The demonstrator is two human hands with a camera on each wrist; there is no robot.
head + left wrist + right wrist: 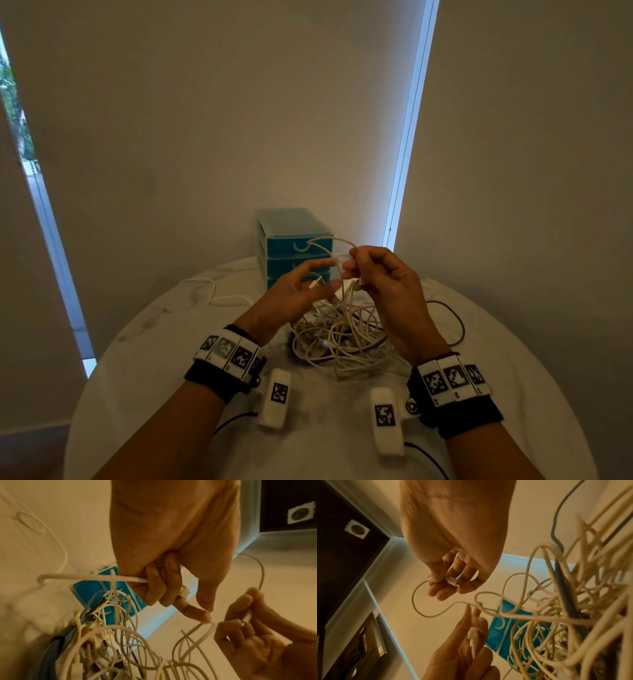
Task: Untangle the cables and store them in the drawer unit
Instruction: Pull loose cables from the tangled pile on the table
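Observation:
A tangle of mostly white cables lies mid-table, in front of the blue drawer unit, whose drawers look closed. Both hands are raised above the pile. My left hand has its lower fingers curled round a white cable whose plug sticks out of the fist; its index finger and thumb reach toward the right hand. My right hand pinches another cable plug, and that thin cable arcs over and loops back into the tangle.
Two white tagged blocks lie near the front of the round white table. A loose white cable trails at the left and a dark grey cable curves at the right. Window blinds stand behind.

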